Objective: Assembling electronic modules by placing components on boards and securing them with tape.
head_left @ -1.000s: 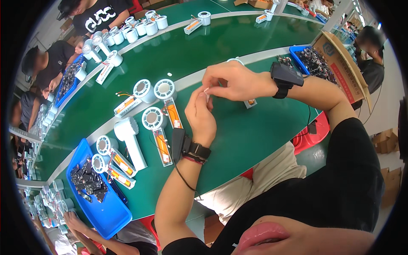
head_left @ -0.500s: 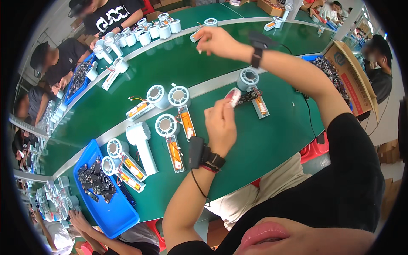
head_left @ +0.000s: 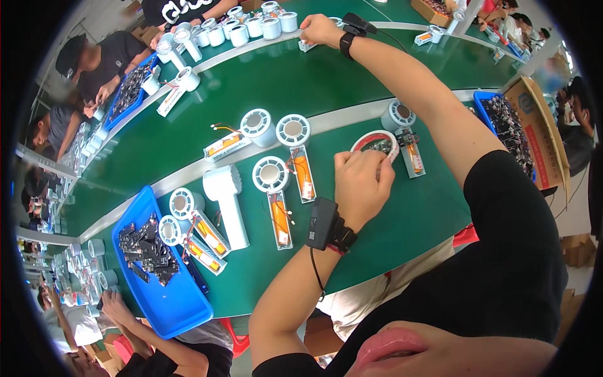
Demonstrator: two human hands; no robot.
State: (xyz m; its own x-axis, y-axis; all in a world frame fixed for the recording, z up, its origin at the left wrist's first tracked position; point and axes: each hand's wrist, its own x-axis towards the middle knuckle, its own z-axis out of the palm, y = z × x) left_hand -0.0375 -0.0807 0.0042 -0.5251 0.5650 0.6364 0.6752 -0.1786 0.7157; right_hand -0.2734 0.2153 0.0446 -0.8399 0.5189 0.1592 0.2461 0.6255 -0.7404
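fingers of the left hand point(head_left: 363, 183) curl together, tips pinching the near rim of a round red-rimmed fan head point(head_left: 375, 144) lying flat on the green bench point(head_left: 402, 220), just beside an open fan half point(head_left: 405, 135) whose handle runs toward the person. judged light, rigid plastic, exposed board fragile: take it by the rim. round, so no clear long axis; open face up. far off, right hand point(head_left: 320, 29) closes on a small white part point(head_left: 307, 45) at the far strip; grip partly hidden.

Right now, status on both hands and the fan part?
Left hand fingers on round fan shell. Right hand stretched to far white part. Open fan units alongside.
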